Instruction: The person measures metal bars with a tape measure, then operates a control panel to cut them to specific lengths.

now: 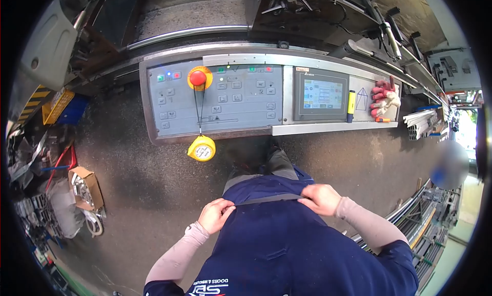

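Observation:
A narrow dark grey strap [269, 198] runs across the waist, over navy clothing [277, 239]. My left hand [215, 215] pinches its left end between thumb and fingers. At the other end my right hand [320, 198] is closed on the strap, fingers curled. The strap looks fairly straight between the two hands. Beyond them stands a grey control panel [241, 99] with a red emergency stop button [197, 78]. From that button a yellow tape measure [202, 148] hangs by a dark cord.
On the panel's right are a touchscreen [322, 94], a yellow highlighter [351, 106] and red-and-white work gloves [382, 99]. A cardboard box [86, 188] of metal parts stands on the left. Metal profiles [425, 219] are stacked on the right. A blurred round patch lies at the right edge.

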`<state>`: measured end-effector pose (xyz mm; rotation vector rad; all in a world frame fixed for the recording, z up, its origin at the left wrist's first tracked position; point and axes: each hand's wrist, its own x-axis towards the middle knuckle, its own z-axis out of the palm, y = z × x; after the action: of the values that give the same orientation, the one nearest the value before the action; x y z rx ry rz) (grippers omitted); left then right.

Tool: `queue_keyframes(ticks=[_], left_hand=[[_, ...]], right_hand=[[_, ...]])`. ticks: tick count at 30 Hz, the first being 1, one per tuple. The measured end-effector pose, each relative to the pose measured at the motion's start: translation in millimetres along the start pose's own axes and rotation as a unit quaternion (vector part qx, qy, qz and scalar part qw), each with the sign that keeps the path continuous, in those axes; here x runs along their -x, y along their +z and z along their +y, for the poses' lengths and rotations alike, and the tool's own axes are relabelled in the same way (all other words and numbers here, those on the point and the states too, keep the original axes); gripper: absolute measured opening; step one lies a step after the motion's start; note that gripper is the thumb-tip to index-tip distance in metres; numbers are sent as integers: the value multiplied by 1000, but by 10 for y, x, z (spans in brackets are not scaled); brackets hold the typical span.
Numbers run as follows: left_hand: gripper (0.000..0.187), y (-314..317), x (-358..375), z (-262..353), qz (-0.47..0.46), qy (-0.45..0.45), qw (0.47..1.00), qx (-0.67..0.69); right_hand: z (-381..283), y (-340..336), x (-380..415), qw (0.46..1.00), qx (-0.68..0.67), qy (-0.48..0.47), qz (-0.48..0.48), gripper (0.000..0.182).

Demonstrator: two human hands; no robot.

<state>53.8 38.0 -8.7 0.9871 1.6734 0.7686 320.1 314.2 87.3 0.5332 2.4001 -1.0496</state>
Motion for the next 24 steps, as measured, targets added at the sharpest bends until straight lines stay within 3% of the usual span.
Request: queue_keyframes(ticks=[2, 4, 5, 6, 7, 8, 9, 10, 11, 12, 13, 14, 15, 16, 17, 18, 19, 20, 22, 24], left_hand=[[11, 42, -3, -43, 41, -5, 997, 61], [8, 56, -13, -42, 95, -30, 985, 140], [10, -63, -24, 121, 115, -39, 954, 273], [28, -286, -22, 568, 110, 23, 935, 338], [58, -448, 4, 1014, 65, 149, 897, 411], [64, -523, 12, 1138, -31, 181, 907, 378], [71, -577, 20, 1218, -122, 213, 907, 341], [78, -610, -2, 1240, -205, 251, 899, 296], [74, -483, -23, 969, -146, 198, 948, 202], [66, -448, -1, 456, -151, 85, 984, 38], [54, -437, 155, 483, -122, -101, 923, -352], [51, -276, 321, -346, -135, -125, 811, -556], [58, -500, 208, -6, -140, -146, 899, -388], [66, -676, 110, 368, -146, -161, 954, -206], [68, -555, 108, 364, -155, -130, 979, 1], [70, -402, 42, 270, -147, -90, 963, 206], [71, -256, -45, 150, -133, -42, 906, 399], [69, -76, -110, -2, -153, -83, 960, 220], [63, 128, -124, -316, -67, -165, 983, 38], [51, -30, -147, -230, -17, -85, 996, -18]], right_hand=[[-30, -82, -189, 998, -21, 61, -27, 29], [-102, -113, -354, 989, -121, -7, 85, 45], [-257, -278, -421, 967, -228, -80, 81, 55], [-469, -499, -445, 928, -332, -150, 79, 65], [-643, -623, -440, 887, -388, -250, -9, 70], [-747, -661, -400, 825, -439, -341, -100, 75], [-577, -582, -360, 843, -363, -341, -202, 82], [-341, -512, -322, 926, -223, -243, -184, 82], [-97, -399, -228, 974, -76, -138, -160, 83], [86, -295, -132, 989, 69, -29, -127, 84], [248, -267, -73, 980, 148, 70, -112, 80], [358, -273, -47, 955, 225, 168, -95, 77], [364, -417, -78, 989, 110, 99, -28, 69], [272, -446, -144, 999, -23, 43, -11, 68], [122, -441, -256, 988, -155, -15, 5, 67], [53, -467, -352, 958, -276, -78, 26, 67], [137, -363, -382, 971, -236, -32, 8, 66], [317, -82, -388, 980, -197, 17, -10, 66], [555, 210, -373, 985, -113, 119, -46, 65], [588, 11, -140, 984, 43, 168, 40, 60]])
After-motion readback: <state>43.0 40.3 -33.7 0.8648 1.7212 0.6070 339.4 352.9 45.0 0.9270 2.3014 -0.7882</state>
